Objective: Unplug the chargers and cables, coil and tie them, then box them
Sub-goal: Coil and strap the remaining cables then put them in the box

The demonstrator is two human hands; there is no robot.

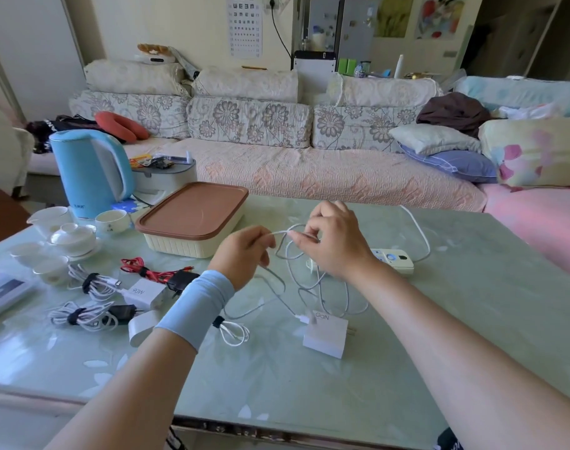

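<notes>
White cable (280, 232) loops between lidded box (192, 209) and power strip (395, 258).

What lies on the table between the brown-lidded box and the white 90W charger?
In the head view, a tied red cable lies between the brown-lidded box and the 90W charger, with a black plug at its right end.

A person's forearms are bare; the left wears a wide, snug, pale blue fabric band (195, 308) at the wrist.
</notes>
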